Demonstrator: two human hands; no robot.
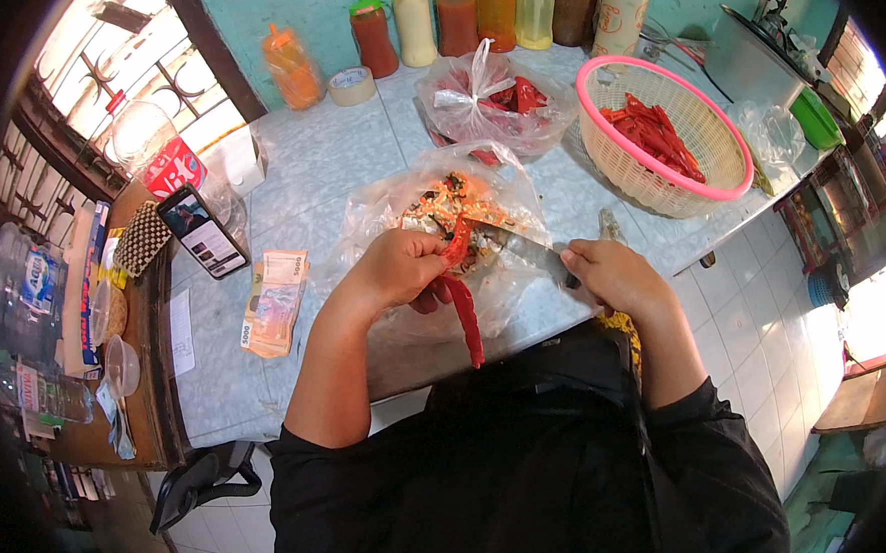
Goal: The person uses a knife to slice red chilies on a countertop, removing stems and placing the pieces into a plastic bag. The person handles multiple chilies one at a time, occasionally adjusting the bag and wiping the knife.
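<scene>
Pinching a long red chilli (469,325) between thumb and bent fingers, the left hand (403,269) sits at the 9 o'clock side of it, while the chilli's lower length hangs toward 6 o'clock, near the table's front edge. At 3 o'clock from the chilli, the right hand (615,275) is closed around the dark handle of a knife (516,241), thumb pressed along it; how its other fingers lie is mostly hidden. The blade points toward 10 o'clock, its tip end at the chilli's upper part; whether it is cutting in, I cannot tell. Under the hands and toward 12 o'clock spreads an open clear plastic bag (518,177) bearing pale seeds and scraps (449,191). Beyond it, just past 12 o'clock, is a knotted bag (546,131) with red pieces inside. At 2 o'clock a pink-rimmed basket (734,193) holds more red chillies (651,135). Toward 9 o'clock lie banknotes (276,303), with a propped phone (202,232) slightly higher, and at 11 o'clock a tape roll (351,86).
</scene>
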